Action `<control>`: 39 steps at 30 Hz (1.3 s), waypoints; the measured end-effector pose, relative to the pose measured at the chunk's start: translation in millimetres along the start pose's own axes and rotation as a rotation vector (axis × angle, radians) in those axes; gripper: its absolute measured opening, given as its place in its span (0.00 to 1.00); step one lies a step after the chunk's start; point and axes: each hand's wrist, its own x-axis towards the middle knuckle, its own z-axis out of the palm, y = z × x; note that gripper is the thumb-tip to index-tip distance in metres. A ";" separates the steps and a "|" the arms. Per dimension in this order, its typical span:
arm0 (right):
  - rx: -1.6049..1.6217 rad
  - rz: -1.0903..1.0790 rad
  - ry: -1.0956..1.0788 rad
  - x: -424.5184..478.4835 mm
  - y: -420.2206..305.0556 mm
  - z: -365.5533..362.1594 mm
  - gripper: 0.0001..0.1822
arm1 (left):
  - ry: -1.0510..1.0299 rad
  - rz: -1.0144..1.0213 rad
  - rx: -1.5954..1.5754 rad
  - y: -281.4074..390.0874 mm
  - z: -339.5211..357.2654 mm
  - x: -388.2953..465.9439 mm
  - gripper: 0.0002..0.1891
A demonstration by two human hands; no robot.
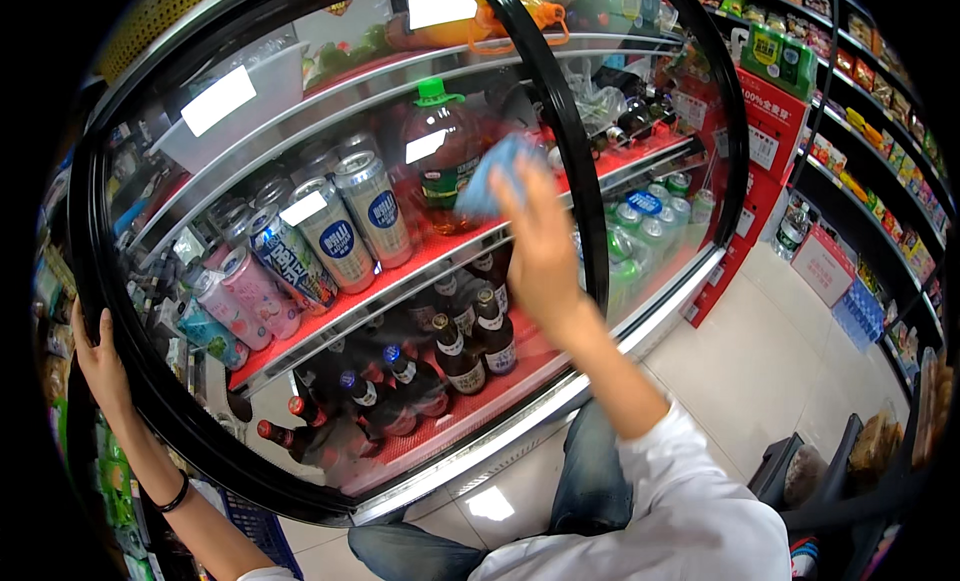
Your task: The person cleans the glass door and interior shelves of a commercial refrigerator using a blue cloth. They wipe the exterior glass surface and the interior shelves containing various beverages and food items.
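Observation:
My right hand (544, 258) presses a blue cloth (491, 177) against the glass door (420, 281) of a display refrigerator; hand and cloth are slightly blurred. My left hand (101, 363) rests on the black door frame (94, 273) at the left, its fingers spread along the edge. Behind the glass, silver beer cans (345, 247) and pink cans (259, 292) stand on a red-lined shelf. A large plastic bottle with a green cap (435, 146) is partly hidden by the cloth. Brown glass bottles (469, 352) stand on the shelf below, some of them tilted.
Red cartons (772, 130) are stacked at the refrigerator's right end, with a green can pack (780, 55) on top. Stocked store shelves (862, 153) run along the right. A pink-and-white box (823, 262) sits on the tiled floor (720, 348). A dark blue plastic basket (259, 528) is at lower left.

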 end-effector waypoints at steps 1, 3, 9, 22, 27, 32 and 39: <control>-0.213 -0.059 0.041 36.9 20.4 -5.9 0.28 | -0.030 -0.041 -0.088 -2.1 11.4 -5.2 0.29; -0.330 -0.229 0.156 101.4 70.2 -5.4 0.29 | -0.026 -0.016 -0.081 4.5 25.8 -4.9 0.28; 0.004 -0.195 0.233 174.2 86.2 13.0 0.24 | -0.018 -0.069 -0.198 5.0 19.2 -4.6 0.28; -0.011 0.009 -0.052 4.5 70.9 -69.0 0.25 | 0.031 0.052 0.018 -4.2 12.1 -12.9 0.28; 0.027 -0.079 -0.047 65.7 82.3 -53.0 0.24 | 0.040 0.050 -0.009 -8.5 8.8 -13.8 0.29; 0.091 -0.168 0.030 197.8 107.9 4.1 0.17 | 0.009 -0.001 -0.092 7.6 13.7 -19.6 0.28; 0.026 -0.035 -0.137 316.5 127.6 57.7 0.18 | -0.007 0.005 -0.161 14.2 12.9 -18.6 0.28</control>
